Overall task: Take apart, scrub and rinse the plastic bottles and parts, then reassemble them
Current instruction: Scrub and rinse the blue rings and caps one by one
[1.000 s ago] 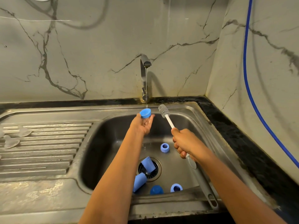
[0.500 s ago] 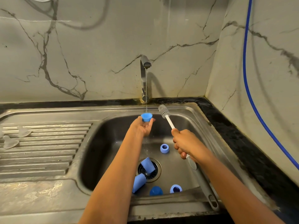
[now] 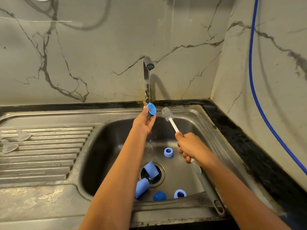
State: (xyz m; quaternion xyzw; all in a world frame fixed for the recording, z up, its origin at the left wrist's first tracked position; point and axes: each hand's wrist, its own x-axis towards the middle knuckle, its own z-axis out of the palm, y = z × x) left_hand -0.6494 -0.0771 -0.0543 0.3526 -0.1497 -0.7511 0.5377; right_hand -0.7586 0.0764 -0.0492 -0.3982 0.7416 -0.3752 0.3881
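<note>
My left hand [image 3: 144,122] pinches a small blue cap [image 3: 151,109] under the thin stream from the tap [image 3: 148,75], tilted with its opening to the upper left; water drips below it. My right hand [image 3: 191,146] grips the white handle of a grey bottle brush [image 3: 167,113], bristles up, just right of the cap. In the sink basin [image 3: 186,173] lie two blue bottle bodies [image 3: 151,169] [image 3: 141,188] by the drain, two blue rings [image 3: 168,152] [image 3: 179,193] and a blue dome cap [image 3: 159,196].
Two clear teats [image 3: 23,135] [image 3: 9,146] rest on the ribbed steel drainboard [image 3: 41,160] at left. A black counter edge [image 3: 245,143] runs along the right. A blue hose [image 3: 254,80] hangs down the marble wall at right.
My left hand has tilted the blue cap so its opening faces sideways and raised it slightly under the stream; water now falls off it. The brush hand has stayed nearly still.
</note>
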